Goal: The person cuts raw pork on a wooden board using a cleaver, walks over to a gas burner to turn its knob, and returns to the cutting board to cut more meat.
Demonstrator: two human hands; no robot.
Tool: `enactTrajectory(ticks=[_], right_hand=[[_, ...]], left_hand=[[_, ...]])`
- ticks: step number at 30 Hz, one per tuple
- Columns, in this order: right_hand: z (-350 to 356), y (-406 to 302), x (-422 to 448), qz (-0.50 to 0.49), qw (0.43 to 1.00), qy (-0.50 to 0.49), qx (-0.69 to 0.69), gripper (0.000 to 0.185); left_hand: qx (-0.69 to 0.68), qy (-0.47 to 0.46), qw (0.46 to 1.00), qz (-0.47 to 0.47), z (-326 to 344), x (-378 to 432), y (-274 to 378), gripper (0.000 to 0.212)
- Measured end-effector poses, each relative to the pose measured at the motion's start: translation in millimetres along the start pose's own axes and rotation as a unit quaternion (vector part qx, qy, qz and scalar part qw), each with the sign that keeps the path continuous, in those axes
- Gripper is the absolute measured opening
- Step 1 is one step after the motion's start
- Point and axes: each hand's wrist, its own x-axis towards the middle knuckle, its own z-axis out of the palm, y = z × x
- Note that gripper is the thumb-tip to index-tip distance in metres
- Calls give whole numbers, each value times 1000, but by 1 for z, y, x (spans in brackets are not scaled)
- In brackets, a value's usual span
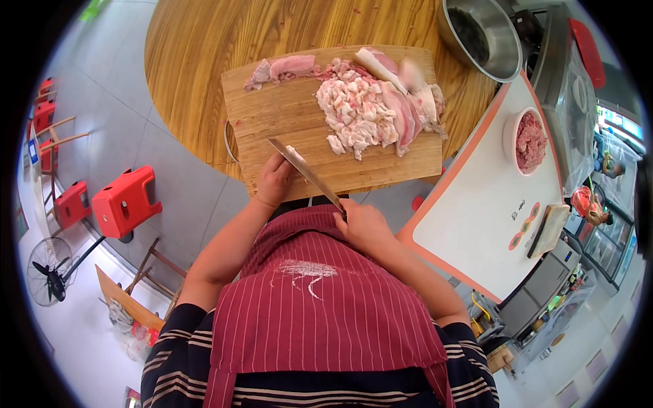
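Observation:
My right hand (365,224) is wrapped around the handle of a long kitchen knife (308,174). Its blade slants up and left over the near edge of a wooden cutting board (278,117). Close against the blade's near side are the curled fingers of my left hand (275,179); whether they hold anything is hidden. A small strip of white fat (296,152) lies along the blade's far side. Farther right on the board is a heap of diced fatty pork (357,112), with larger slabs of pork (403,117) beside it. Pink pork strips (292,66) lie at the far left.
The board rests on a round wooden table (194,92), overhanging its near edge. A steel basin (502,43) stands at the back right. On a white table (459,239) to the right is a bowl of minced meat (530,143). Red plastic stools (122,204) stand left.

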Motion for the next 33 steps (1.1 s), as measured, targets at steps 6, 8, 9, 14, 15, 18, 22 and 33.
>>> enactTrajectory(ticks=[6,8,9,14,15,18,22,33], right_hand=[[3,-1,1,0,1000,-3,-3,29],[5,-1,3,2,1000,-3,-4,28],[6,-3,3,2,1000,-3,-8,28],[4,-10,12,-9,1000,-13,12,28],[4,-12,15,-14,1000,-12,16,29],[2,-17,24,-35,999,-7,20,29],[3,-10,23,-27,999,-16,27,30],[7,-27,57,-57,996,29,56,27]], left_hand=[[12,-11,1000,5,-1,2,1,22],[12,-7,1000,4,0,1,1,23],[11,-10,1000,5,0,1,1,23],[-3,-17,1000,5,0,1,-1,23],[-3,-19,1000,7,0,1,-1,23],[3,-20,1000,16,1,1,-1,23],[16,-13,1000,23,1,2,-1,23],[14,-21,999,39,-4,8,4,26]])
